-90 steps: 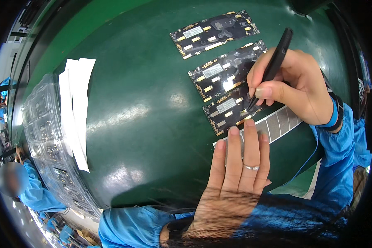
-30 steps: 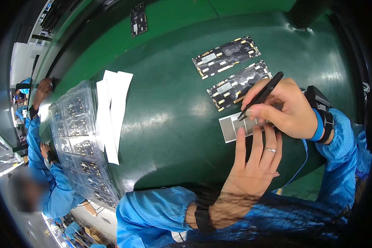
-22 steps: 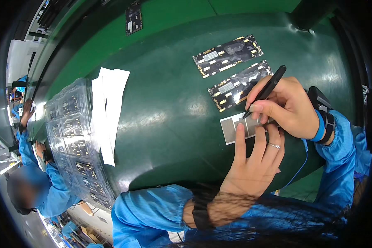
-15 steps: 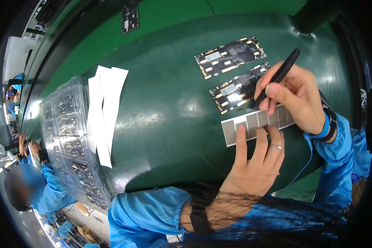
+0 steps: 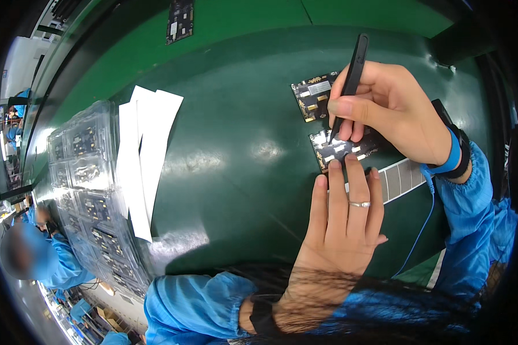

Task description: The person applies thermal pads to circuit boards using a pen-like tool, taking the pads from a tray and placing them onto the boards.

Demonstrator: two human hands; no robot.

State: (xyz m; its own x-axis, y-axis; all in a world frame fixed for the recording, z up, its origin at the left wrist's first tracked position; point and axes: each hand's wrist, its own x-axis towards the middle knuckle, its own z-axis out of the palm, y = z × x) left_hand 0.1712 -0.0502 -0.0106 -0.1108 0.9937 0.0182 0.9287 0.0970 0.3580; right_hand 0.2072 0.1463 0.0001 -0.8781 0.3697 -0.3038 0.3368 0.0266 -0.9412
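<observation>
My right hand (image 5: 394, 112) grips slim black tweezers (image 5: 355, 63), held like a pen. Their fine tip points down at the left part of the nearer black circuit board (image 5: 322, 148). Fingertips of my left hand (image 5: 338, 238), which wears a ring, rest at this board's near edge, the fingers stretched out and slightly apart. Under and beside those fingers lies a strip of grey rectangular stickers on white backing (image 5: 402, 177), partly covered. Just beyond is a second black circuit board (image 5: 306, 103), its right part hidden by my right hand.
White paper strips (image 5: 148, 155) lie to the left, beside clear plastic trays (image 5: 101, 192) of small boards. Another board (image 5: 180, 23) sits at the far edge. A blue cord (image 5: 423, 221) runs from my right wristband. A co-worker in blue (image 5: 69, 259) is at far left.
My right hand has moved left with the tweezers, from beside the sticker strip to over the nearer board. My left hand has slid forward off the strip's stickers to the board's edge.
</observation>
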